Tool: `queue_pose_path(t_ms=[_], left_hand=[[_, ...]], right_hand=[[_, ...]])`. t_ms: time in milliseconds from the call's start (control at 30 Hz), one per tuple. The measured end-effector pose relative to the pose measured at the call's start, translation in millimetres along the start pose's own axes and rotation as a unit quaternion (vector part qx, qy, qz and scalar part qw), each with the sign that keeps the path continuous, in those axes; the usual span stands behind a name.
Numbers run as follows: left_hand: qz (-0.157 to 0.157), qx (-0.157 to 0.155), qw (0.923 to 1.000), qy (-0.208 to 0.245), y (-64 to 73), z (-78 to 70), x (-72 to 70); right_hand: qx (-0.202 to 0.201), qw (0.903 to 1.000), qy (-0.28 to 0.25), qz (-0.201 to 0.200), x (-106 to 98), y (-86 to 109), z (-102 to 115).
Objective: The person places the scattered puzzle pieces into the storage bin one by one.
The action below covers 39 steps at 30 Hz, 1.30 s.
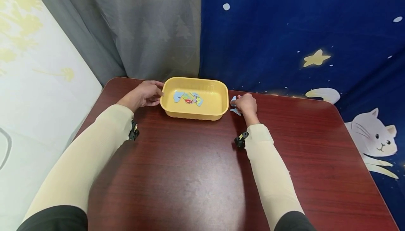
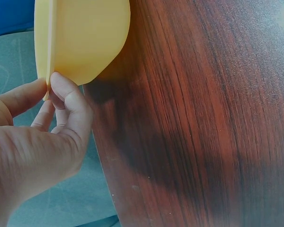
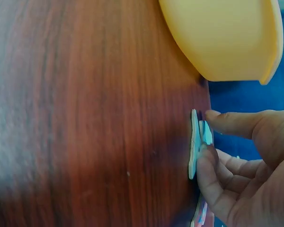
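Note:
A yellow plastic basin [image 1: 196, 114] stands near the table's back edge with several printed jigsaw puzzle pieces [image 1: 188, 98] lying inside. My left hand [image 1: 148, 94] pinches its left rim; the left wrist view shows thumb and fingers on either side of the lip [image 2: 51, 42]. To the right of the basin, my right hand [image 1: 246, 103] is down at a few more pieces. Thumb and curled index finger sit at opposite ends of a light blue puzzle piece [image 3: 207, 134]. Beside it is another light blue piece [image 3: 194, 144], and a pinkish one [image 3: 201, 213] shows lower down.
The dark red wooden table [image 1: 190, 174] ends just behind the basin. Beyond that edge hang a grey curtain [image 1: 152, 30] and a blue curtain [image 1: 278, 41] with stars and a cat. A pale patterned surface [image 1: 41, 83] borders the left side.

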<state>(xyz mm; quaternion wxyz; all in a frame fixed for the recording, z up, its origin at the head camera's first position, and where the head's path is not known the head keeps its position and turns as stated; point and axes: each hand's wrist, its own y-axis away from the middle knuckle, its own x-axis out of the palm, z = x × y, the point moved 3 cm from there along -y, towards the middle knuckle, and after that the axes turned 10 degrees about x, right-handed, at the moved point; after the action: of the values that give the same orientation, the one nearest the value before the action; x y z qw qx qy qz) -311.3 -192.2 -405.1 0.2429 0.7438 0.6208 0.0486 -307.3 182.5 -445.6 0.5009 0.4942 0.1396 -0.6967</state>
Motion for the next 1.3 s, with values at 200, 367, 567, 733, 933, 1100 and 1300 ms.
queue_pose_path(t_ms=[200,367,567,733,933,1100,1300], left_hand=[[-0.004,-0.002,1.0,0.0,-0.7,-0.3,0.1],[-0.005,-0.003,1.0,-0.002,-1.8,-0.5,-0.1],[-0.003,-0.001,1.0,-0.003,-1.9,-1.0,-0.2],[-0.003,-0.002,1.0,-0.004,-1.0,-0.5,-0.1],[-0.001,-0.002,1.0,-0.003,0.0,-0.5,0.5],[-0.003,-0.002,1.0,-0.004,0.7,-1.1,0.4],[-0.003,-0.002,1.0,0.009,0.1,-1.3,-0.3]], right_hand=[[0.023,0.9997,0.003,0.009,3,2.2,2],[0.026,0.9996,0.0,0.012,4,2.2,3],[0.025,0.9995,-0.017,0.005,5,3.0,4],[0.025,0.9993,-0.028,0.002,7,4.6,3],[0.029,0.9976,-0.062,-0.008,5,2.8,4],[0.033,0.9916,-0.125,0.012,2,-3.7,4],[0.051,0.9712,-0.225,0.061,0,-9.6,0]])
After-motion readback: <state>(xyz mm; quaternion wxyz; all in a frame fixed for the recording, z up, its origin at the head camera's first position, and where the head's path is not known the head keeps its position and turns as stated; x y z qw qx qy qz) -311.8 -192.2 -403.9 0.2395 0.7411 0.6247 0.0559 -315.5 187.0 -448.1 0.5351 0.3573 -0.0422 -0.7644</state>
